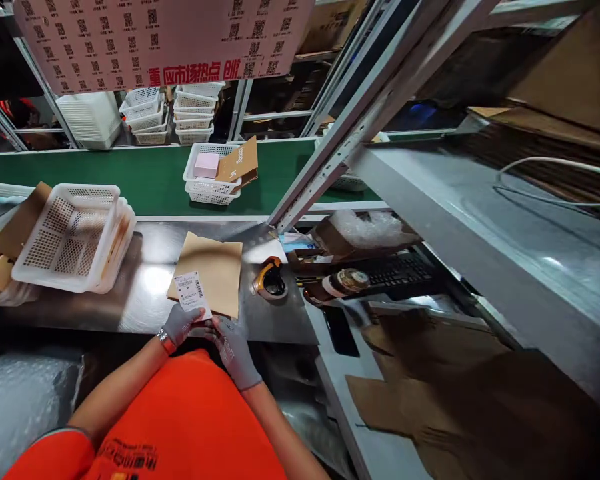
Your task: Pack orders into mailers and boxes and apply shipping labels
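A white printed shipping label (192,291) is in my gloved left hand (181,324), the thumb lying over its lower part. My gloved right hand (234,348) is at the label's lower right corner, its fingertips pinched together there. Both hands are close to the front edge of the metal table (153,273). Beneath and behind the label lies a flat brown cardboard mailer (214,272). To the right of the mailer is a tape dispenser (271,280) with orange and black parts.
Stacked white baskets (65,240) stand at left. On the green conveyor (145,180), another white basket (213,192) holds a pink box and cardboard. At right are a jar (347,283), a phone (341,331), a keyboard (397,273) and flat cardboard (430,400). A slanted metal post (325,170) rises behind.
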The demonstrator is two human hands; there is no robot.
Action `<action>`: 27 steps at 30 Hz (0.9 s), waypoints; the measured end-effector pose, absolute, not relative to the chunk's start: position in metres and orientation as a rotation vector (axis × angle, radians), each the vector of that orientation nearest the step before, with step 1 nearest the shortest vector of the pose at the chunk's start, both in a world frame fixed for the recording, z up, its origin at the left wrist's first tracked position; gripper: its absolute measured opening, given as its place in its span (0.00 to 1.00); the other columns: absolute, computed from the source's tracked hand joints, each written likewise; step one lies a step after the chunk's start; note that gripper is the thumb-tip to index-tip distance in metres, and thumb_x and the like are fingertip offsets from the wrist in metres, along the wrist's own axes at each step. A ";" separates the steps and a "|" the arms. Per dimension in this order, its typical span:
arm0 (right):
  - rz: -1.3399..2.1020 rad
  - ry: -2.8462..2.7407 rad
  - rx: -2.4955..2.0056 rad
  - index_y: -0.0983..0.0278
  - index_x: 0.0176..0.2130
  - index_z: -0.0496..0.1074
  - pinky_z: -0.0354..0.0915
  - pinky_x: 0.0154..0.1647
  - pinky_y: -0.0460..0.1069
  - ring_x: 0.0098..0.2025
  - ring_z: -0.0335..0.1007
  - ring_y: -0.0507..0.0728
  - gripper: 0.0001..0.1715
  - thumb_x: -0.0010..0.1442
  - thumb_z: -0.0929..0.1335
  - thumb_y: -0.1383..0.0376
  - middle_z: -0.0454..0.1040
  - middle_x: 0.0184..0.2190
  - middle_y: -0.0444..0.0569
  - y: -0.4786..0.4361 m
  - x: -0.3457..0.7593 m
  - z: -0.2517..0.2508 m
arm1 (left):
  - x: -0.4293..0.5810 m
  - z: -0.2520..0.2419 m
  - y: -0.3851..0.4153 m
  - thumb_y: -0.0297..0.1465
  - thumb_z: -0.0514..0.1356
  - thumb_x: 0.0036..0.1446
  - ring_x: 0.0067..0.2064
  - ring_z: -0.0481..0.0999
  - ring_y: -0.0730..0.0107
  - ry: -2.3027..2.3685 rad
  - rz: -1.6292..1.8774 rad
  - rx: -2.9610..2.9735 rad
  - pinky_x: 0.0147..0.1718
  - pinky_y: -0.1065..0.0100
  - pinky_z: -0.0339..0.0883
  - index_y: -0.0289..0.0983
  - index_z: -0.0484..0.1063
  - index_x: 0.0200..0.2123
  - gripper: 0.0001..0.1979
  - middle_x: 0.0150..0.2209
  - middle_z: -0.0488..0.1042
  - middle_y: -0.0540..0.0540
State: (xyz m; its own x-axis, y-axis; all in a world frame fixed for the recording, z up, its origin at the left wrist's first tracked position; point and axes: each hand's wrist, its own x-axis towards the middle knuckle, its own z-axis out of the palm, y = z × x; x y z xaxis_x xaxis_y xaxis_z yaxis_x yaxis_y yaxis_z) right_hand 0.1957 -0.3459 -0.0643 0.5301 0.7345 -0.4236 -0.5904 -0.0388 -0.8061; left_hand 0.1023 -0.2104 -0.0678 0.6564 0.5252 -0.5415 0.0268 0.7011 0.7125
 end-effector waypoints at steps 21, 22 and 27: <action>0.914 -0.098 -1.208 0.61 0.29 0.83 0.70 0.37 0.50 0.32 0.74 0.54 0.32 0.47 0.85 0.37 0.82 0.28 0.46 -0.350 0.197 -0.080 | 0.108 -0.051 -0.225 0.45 0.72 0.55 0.48 0.86 0.48 0.714 0.300 1.598 0.58 0.53 0.77 0.44 0.86 0.33 0.12 0.39 0.89 0.42; 0.919 -0.105 -1.210 0.61 0.29 0.82 0.69 0.35 0.49 0.31 0.73 0.54 0.33 0.48 0.85 0.37 0.81 0.27 0.45 -0.353 0.198 -0.079 | 0.109 -0.050 -0.226 0.48 0.72 0.54 0.45 0.85 0.49 0.711 0.268 1.588 0.54 0.54 0.78 0.43 0.85 0.29 0.14 0.35 0.87 0.42; 0.778 0.000 -1.200 0.61 0.23 0.75 0.66 0.28 0.49 0.24 0.66 0.52 0.33 0.46 0.84 0.38 0.75 0.21 0.44 -0.404 0.214 -0.075 | 0.116 -0.056 -0.228 0.61 0.74 0.46 0.43 0.89 0.46 0.792 0.192 1.319 0.57 0.45 0.82 0.41 0.84 0.30 0.28 0.36 0.89 0.40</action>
